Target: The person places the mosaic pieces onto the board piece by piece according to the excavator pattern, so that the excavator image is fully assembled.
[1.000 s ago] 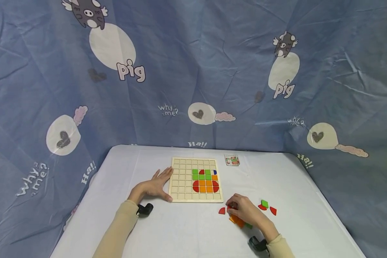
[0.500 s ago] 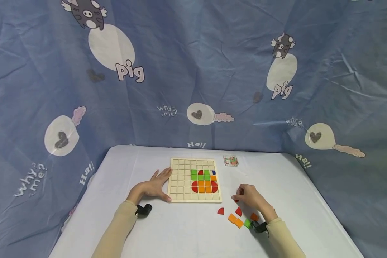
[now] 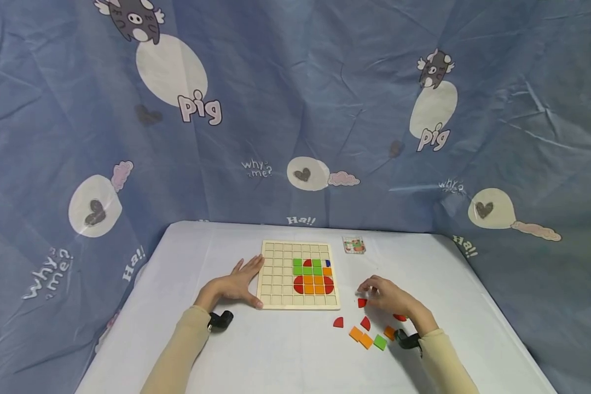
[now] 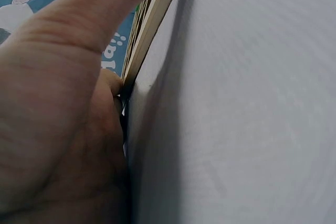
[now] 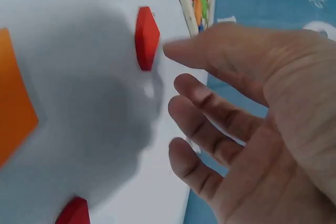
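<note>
Our right hand point(image 3: 386, 297) hovers over the table point(image 3: 256, 355) to the right of the board point(image 3: 276, 284), fingers loosely spread and slightly bent, holding nothing; the wrist view shows the fingertips point(image 5: 181, 85) just beside a red piece point(image 3: 361, 302) that lies on the cloth, not quite touching it as far as we can tell. Nearer to us lie more loose pieces: a red quarter-round point(image 3: 338, 322), another red piece point(image 3: 365, 323), two orange squares point(image 3: 360, 337), a green square point(image 3: 380, 342), and a further orange piece point(image 3: 389, 332) close to our wrist. Our left hand point(image 3: 236, 284) rests flat and open on the table, fingers straight against the board's left edge and the thumb along its near corner. The board itself sits at the table's middle, with green, orange and red pieces filling cells on its right half. Beyond its far right corner lies a small card point(image 3: 353, 244).
</note>
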